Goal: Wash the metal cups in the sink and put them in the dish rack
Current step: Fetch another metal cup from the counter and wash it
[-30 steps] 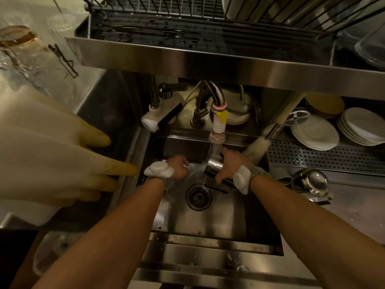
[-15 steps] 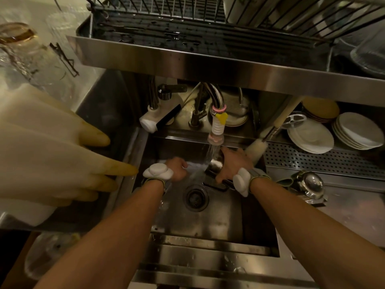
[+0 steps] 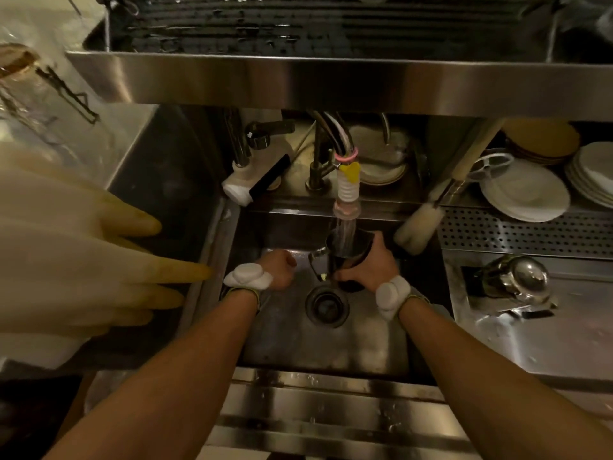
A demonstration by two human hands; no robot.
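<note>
My right hand (image 3: 371, 263) grips a metal cup (image 3: 346, 249) and holds it upright under the running water of the faucet spout (image 3: 346, 194), above the sink (image 3: 325, 346). My left hand (image 3: 277, 268) is curled into a fist just left of the stream and holds nothing that I can see. The dish rack (image 3: 331, 24) sits on the steel shelf over the sink. A second metal cup (image 3: 517, 280) lies on its side on the counter to the right.
Yellowish rubber gloves (image 3: 83, 254) hang close on the left. A bottle brush (image 3: 421, 224) leans at the sink's back right. White plates (image 3: 527, 194) are stacked on the perforated shelf at right. The drain (image 3: 326, 305) lies below my hands.
My right hand has lifted the cup higher and turned it upright under the stream. The camera has moved closer. My left hand stays curled beside the water.
</note>
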